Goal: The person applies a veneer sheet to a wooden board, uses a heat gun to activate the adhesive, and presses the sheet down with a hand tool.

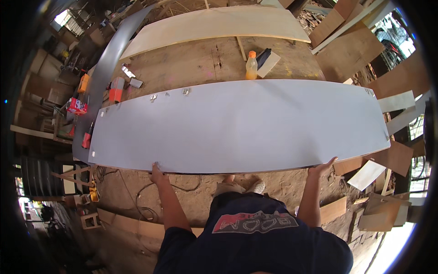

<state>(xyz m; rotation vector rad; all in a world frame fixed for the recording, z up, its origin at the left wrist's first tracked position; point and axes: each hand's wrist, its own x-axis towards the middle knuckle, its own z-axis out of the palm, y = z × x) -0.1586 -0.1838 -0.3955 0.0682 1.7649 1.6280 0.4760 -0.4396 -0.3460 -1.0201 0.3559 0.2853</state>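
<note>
Grey board (237, 125): I see the left hand (158, 175) and right hand (321, 169) both gripping its near edge; a bottle (251, 68) stands beyond their grip.

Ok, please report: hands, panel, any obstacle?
Left hand, right hand holding grey panel by near edge. Metal fittings near far edge. Orange-capped bottle just beyond, possibly obstructing.

A worn brown wooden bench (191, 59), stained in places
Long grey panel (237, 128) across its near side; pale panel (219, 23) along the far side; between them, an orange-capped bottle (251, 67) beside a light block (269, 65); red-and-grey object (116, 90) toward the left
</note>
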